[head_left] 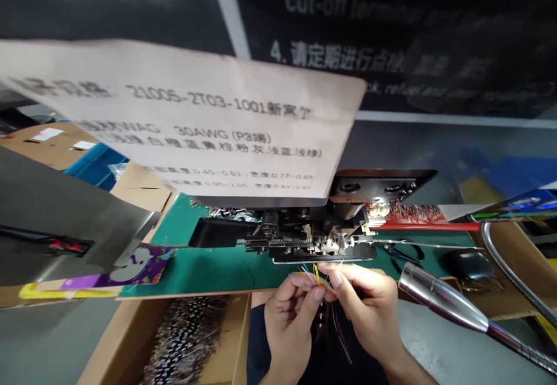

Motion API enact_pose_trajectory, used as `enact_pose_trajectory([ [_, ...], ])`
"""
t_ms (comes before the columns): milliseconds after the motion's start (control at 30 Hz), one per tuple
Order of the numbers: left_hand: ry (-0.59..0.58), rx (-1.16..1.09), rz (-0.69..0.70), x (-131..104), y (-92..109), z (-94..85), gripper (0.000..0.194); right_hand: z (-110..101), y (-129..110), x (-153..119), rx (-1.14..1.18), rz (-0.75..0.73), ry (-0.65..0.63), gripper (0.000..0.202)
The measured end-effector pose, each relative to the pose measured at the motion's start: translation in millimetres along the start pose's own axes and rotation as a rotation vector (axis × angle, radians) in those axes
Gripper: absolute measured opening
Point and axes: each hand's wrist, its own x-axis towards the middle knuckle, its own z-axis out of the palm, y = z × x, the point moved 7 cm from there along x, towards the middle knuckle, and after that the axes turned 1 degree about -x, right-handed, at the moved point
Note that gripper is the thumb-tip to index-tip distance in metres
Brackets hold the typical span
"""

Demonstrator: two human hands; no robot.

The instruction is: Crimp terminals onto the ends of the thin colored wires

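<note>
My left hand point(289, 321) is closed, its thumb and fingers pinching a bundle of thin coloured wires point(315, 273). Yellow, green, orange and purple ends fan out above the fingertips. Close beside it, my right hand point(369, 301) is pinched at the wires, its thumb and index finger around what looks like a single strand. Below the hands hang the other ends of the wires, dark against the lap. Just beyond my fingertips is the metal tooling of a terminal crimping machine point(324, 247), apart from the hands.
A printed paper sheet point(217, 123) hangs on the machine's front. The silver lamp head point(444, 298) is close to my right hand. Scissors point(407, 249) lie on the green mat point(195, 272). Wire bundles fill a carton point(104, 344) at lower left; a red tray point(452, 226) stands behind.
</note>
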Motion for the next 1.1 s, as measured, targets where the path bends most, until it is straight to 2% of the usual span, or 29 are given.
enact_pose_trajectory([
  [233, -0.045, -0.028, 0.024, -10.0, -0.1, -3.6, 0.009, 3.4, -20.5, -4.3, 0.030, -0.101, -0.072, 0.028],
  [400, -0.030, 0.001, 0.048, -10.8, 3.7, -4.4, 0.011, 3.6, -20.8, -6.3, 0.037, -0.108, -0.103, 0.032],
  [700, -0.015, 0.015, 0.045, -9.5, 2.1, -4.9, 0.014, 2.2, -19.5, -5.7, -0.019, -0.098, -0.086, 0.023],
  [867, -0.016, 0.071, 0.065, -7.4, 7.7, -3.4, 0.010, 5.6, -19.9, -3.6, -0.084, -0.121, -0.087, 0.038],
  [967, -0.035, 0.111, 0.100, -3.3, 16.7, -0.4, 0.011, 7.5, -19.2, -3.9, -0.127, -0.120, -0.110, 0.038],
  [1033, -0.060, 0.144, 0.085, -0.8, 19.8, 1.5, 0.015, 0.8, -16.3, -7.2, -0.183, -0.121, -0.163, 0.032],
  [1100, -0.085, 0.169, 0.044, 0.5, 19.5, 1.6, 0.018, -20.9, -9.4, -12.6, -0.363, -0.139, -0.184, 0.027],
])
